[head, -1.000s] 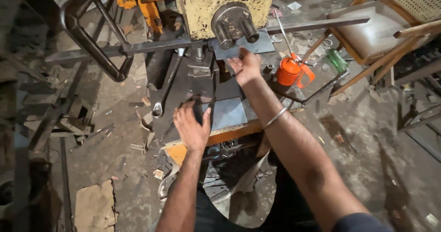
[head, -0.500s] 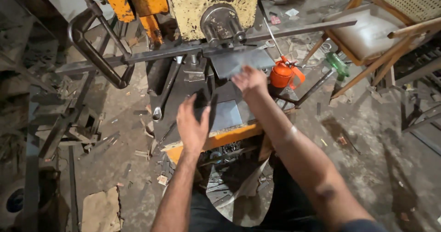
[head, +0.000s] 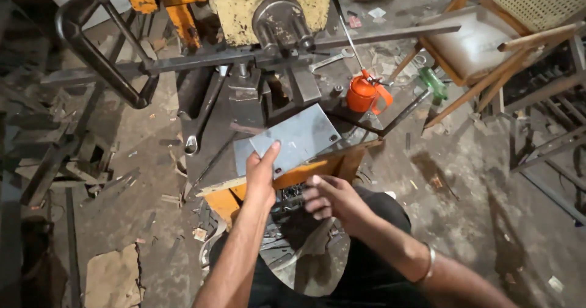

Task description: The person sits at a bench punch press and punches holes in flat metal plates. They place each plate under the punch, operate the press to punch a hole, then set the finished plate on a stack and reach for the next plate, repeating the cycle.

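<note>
Head view shows the left hand (head: 261,177) gripping the near edge of a grey steel plate (head: 296,138) lying tilted on the press bench (head: 213,131), while the right hand (head: 332,199) hovers just below, loosely curled, holding nothing, near the orange oilcan (head: 361,94).

Both forearms of the person are bare from the elbow down, and no sleeve covers them in the view. The left hand (head: 264,177) has no glove, no ring and no watch that can be seen. The right hand (head: 332,199) is also without a glove. On the right wrist there is a thin metal bangle (head: 430,261) of silver colour, round and plain, which sits loosely around the arm. Below the arms the person wears dark clothing (head: 366,271), black or nearly black, without any pattern that is visible.
</note>
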